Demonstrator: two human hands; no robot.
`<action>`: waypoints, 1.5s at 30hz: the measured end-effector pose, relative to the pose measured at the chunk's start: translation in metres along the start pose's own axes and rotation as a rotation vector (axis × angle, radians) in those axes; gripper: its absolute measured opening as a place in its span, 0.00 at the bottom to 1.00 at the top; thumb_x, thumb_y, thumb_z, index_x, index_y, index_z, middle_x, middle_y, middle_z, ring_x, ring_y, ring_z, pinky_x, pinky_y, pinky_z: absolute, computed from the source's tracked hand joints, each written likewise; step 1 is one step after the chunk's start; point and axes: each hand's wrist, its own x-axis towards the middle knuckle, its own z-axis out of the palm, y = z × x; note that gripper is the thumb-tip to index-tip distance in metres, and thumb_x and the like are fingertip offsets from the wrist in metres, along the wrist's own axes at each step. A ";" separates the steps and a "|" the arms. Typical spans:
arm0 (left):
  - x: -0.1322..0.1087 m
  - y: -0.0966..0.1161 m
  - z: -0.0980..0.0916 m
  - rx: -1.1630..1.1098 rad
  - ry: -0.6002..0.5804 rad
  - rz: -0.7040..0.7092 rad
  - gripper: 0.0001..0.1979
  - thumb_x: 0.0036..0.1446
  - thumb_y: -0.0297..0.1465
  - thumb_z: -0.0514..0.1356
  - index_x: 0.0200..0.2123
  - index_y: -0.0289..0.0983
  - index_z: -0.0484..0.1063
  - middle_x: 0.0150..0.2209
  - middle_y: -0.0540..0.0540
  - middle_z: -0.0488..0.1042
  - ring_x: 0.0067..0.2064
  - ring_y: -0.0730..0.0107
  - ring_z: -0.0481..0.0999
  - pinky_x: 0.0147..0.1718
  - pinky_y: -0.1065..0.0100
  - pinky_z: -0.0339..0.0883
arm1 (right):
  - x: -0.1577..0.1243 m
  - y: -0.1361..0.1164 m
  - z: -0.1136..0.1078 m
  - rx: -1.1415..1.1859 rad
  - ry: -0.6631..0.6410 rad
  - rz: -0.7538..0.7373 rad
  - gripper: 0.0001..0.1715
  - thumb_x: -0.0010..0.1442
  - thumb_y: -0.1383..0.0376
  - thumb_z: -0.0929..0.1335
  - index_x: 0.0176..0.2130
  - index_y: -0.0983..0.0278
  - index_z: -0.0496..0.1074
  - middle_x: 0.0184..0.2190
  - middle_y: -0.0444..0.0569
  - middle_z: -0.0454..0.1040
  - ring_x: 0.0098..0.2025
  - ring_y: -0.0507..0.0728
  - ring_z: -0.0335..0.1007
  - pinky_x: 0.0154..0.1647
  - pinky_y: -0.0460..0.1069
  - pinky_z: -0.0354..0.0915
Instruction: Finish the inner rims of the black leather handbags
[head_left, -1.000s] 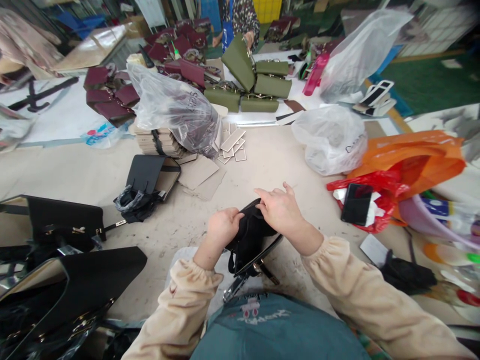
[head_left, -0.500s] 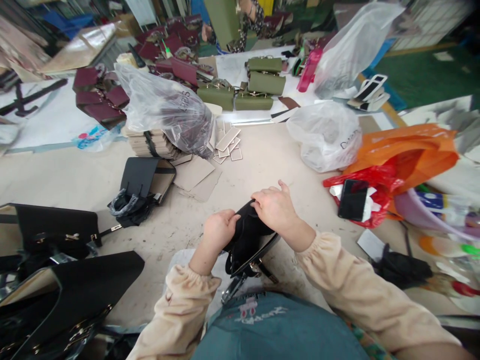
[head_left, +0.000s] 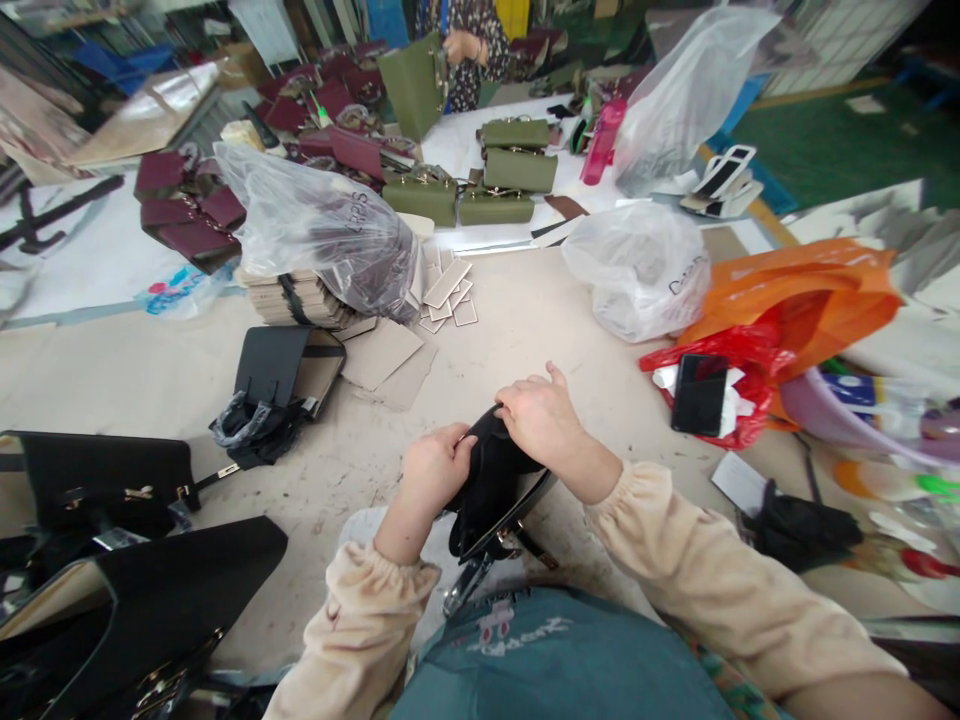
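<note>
A black handbag (head_left: 487,480) with metal fittings on its near side rests on the table close to my body, its mouth facing up. My left hand (head_left: 435,468) pinches its left edge between thumb and fingers. Gripping the far upper edge is my right hand (head_left: 541,420), with one finger sticking up. Dark lining shows between the two hands. Part of the bag is hidden behind my fingers and wrists.
Black bags (head_left: 112,490) lie at the left, with a smaller black bag (head_left: 274,375) beyond. Cardboard pieces (head_left: 386,355) and a clear plastic bag (head_left: 634,270) sit ahead. A phone (head_left: 699,395) lies on red plastic at right. Across the table, a person's hand (head_left: 461,47) holds a green bag (head_left: 412,88).
The person opposite has lowered the green bag and moved it left. My view has shifted slightly; both my hands keep nearly the same hold on the black handbag.
</note>
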 end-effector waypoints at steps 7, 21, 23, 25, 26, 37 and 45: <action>0.018 0.009 0.003 -0.076 0.039 0.058 0.12 0.58 0.37 0.55 0.31 0.41 0.76 0.31 0.46 0.78 0.32 0.67 0.74 0.31 0.69 0.60 | 0.000 0.003 0.000 0.012 -0.013 -0.036 0.09 0.59 0.64 0.64 0.34 0.62 0.73 0.34 0.49 0.75 0.41 0.59 0.66 0.59 0.61 0.39; 0.022 0.022 0.008 0.056 0.081 0.005 0.12 0.58 0.35 0.53 0.27 0.40 0.72 0.26 0.47 0.75 0.29 0.68 0.71 0.27 0.69 0.54 | -0.009 0.011 0.000 0.125 0.035 -0.040 0.22 0.59 0.69 0.62 0.53 0.65 0.66 0.40 0.51 0.76 0.43 0.58 0.64 0.45 0.49 0.58; 0.022 0.022 0.008 0.055 0.079 0.001 0.12 0.58 0.35 0.52 0.27 0.40 0.72 0.26 0.48 0.75 0.29 0.68 0.71 0.27 0.69 0.53 | -0.010 0.011 -0.001 0.119 0.035 -0.043 0.23 0.60 0.69 0.61 0.55 0.65 0.65 0.40 0.50 0.75 0.43 0.58 0.64 0.45 0.49 0.58; 0.022 0.021 0.008 0.056 0.076 0.001 0.12 0.59 0.35 0.52 0.27 0.40 0.72 0.26 0.48 0.75 0.29 0.68 0.71 0.27 0.69 0.53 | -0.011 0.012 -0.003 0.106 0.040 -0.051 0.25 0.60 0.69 0.60 0.57 0.65 0.62 0.40 0.50 0.75 0.43 0.59 0.64 0.45 0.49 0.59; 0.022 0.021 0.008 0.056 0.075 0.000 0.12 0.59 0.35 0.52 0.27 0.41 0.71 0.26 0.48 0.74 0.29 0.68 0.71 0.27 0.69 0.53 | -0.012 0.013 -0.004 0.098 0.044 -0.052 0.26 0.60 0.69 0.60 0.58 0.65 0.61 0.39 0.50 0.75 0.43 0.59 0.64 0.44 0.49 0.59; 0.022 0.022 0.006 0.085 0.040 -0.007 0.13 0.59 0.36 0.51 0.26 0.39 0.70 0.26 0.49 0.74 0.28 0.71 0.70 0.27 0.71 0.53 | -0.009 0.016 0.000 0.090 0.068 0.017 0.25 0.60 0.68 0.61 0.57 0.66 0.61 0.36 0.49 0.75 0.41 0.59 0.64 0.43 0.49 0.59; 0.017 0.025 0.010 0.027 0.098 0.013 0.12 0.60 0.34 0.51 0.40 0.41 0.73 0.34 0.48 0.78 0.34 0.69 0.75 0.31 0.71 0.61 | -0.008 0.016 0.001 0.091 0.075 0.034 0.26 0.60 0.66 0.62 0.57 0.65 0.62 0.36 0.50 0.75 0.41 0.59 0.64 0.42 0.49 0.59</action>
